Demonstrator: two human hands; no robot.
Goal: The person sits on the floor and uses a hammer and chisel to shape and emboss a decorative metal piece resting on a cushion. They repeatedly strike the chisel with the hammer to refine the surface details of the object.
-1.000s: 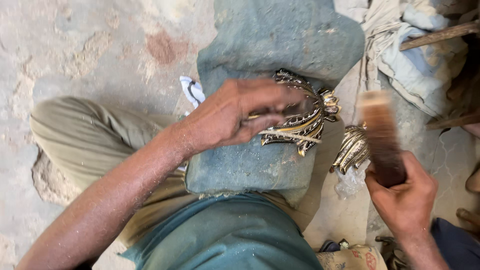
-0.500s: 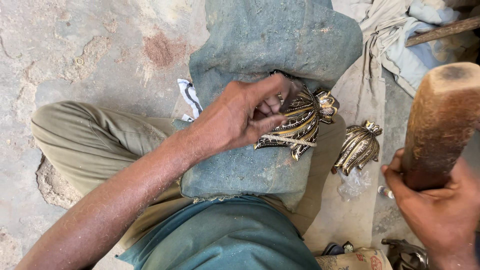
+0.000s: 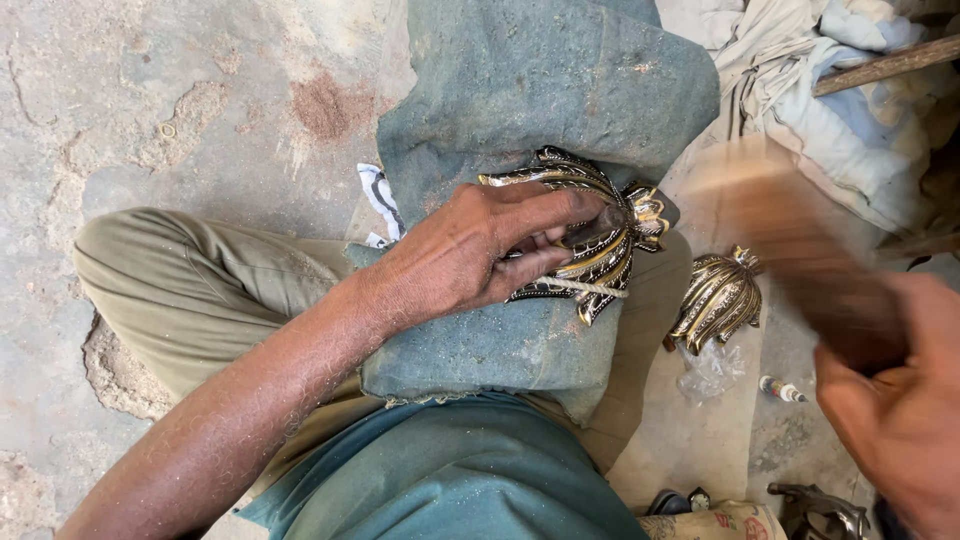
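Note:
My left hand (image 3: 480,255) presses down on an ornate black-and-gold metal casting (image 3: 600,250) that lies on a grey-green cloth pad (image 3: 540,90) over my lap. Its fingers also pinch a small dark tool (image 3: 592,228) against the casting. My right hand (image 3: 900,410) grips a wooden mallet (image 3: 800,255), blurred with motion, to the right of the casting. A second black-and-gold casting (image 3: 718,300) lies on the floor between the pad and the mallet.
My bent leg in olive trousers (image 3: 200,290) crosses the rough concrete floor (image 3: 170,90). Crumpled rags (image 3: 830,90) and a wooden stick (image 3: 885,65) lie at the upper right. A small tube (image 3: 782,390) and dark metal parts (image 3: 820,505) lie near the bottom right.
The mallet swung up close to the camera half a second ago and now comes down, blurred, toward the casting. My left hand keeps holding the casting and tool in place.

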